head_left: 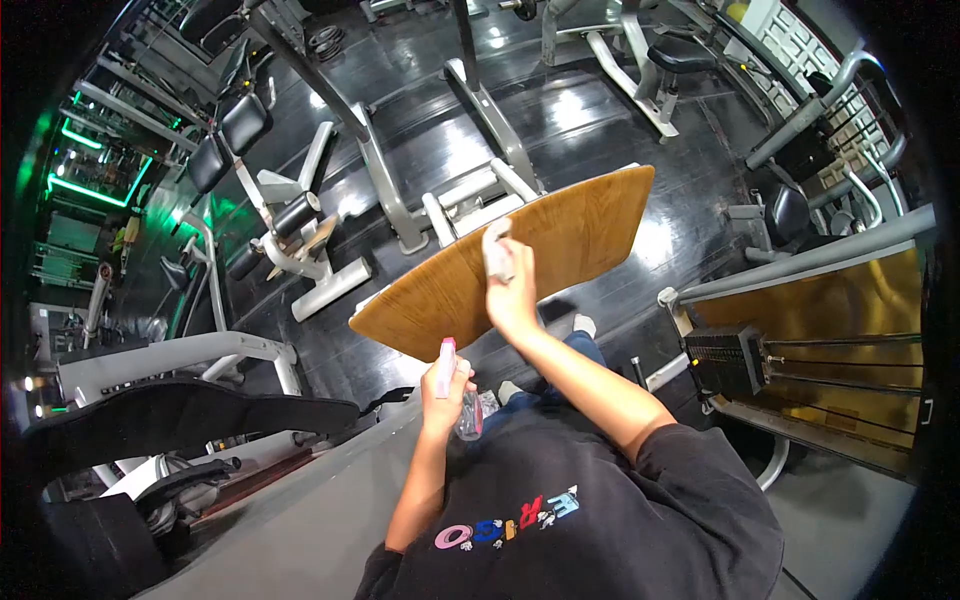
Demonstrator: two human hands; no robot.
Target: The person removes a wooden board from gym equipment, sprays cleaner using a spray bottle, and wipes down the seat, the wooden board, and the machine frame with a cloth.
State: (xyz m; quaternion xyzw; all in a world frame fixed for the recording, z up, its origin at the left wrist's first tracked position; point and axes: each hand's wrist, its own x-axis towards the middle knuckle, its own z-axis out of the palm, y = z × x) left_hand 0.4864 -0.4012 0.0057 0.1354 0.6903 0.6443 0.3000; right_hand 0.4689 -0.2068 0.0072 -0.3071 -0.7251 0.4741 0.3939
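Observation:
My left hand is wrapped round a clear spray bottle with a pink and white spray head pointing up and away from me. My right hand grips a crumpled white cloth at the upper part of a wood-grain board. The board is a wide, tilted panel on a gym machine, and the cloth appears to touch its face near the top edge. The bottle is below the board's lower left part, apart from it. My fingers partly hide both the bottle and the cloth.
A grey metal frame rises behind the board. To the left stand a machine with black pads and a long black padded piece. A weight stack is at the right. Shiny black flooring lies between machines.

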